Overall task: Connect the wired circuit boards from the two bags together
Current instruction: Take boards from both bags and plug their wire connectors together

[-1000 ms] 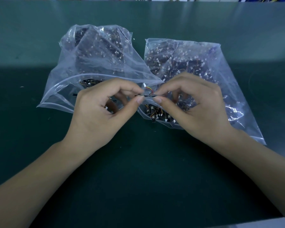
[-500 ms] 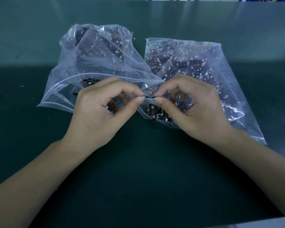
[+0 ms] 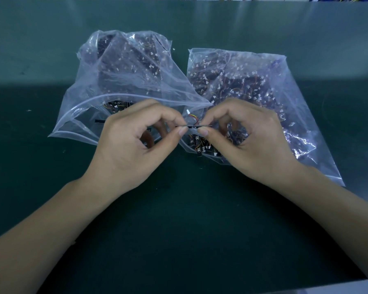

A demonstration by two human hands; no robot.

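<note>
Left hand (image 3: pixel 134 151) and right hand (image 3: pixel 251 145) each pinch a thin board (image 3: pixel 192 126) edge-on; light, fragile, best gripped by edges, white connector (image 3: pixel 187 112) at twelve o'clock.

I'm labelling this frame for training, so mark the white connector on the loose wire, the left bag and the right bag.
white connector (image 3: pixel 187 112), head view: on its white plastic body.
left bag (image 3: pixel 123 66), head view: on its upper clear wall.
right bag (image 3: pixel 253 77), head view: on its upper clear wall.
</note>
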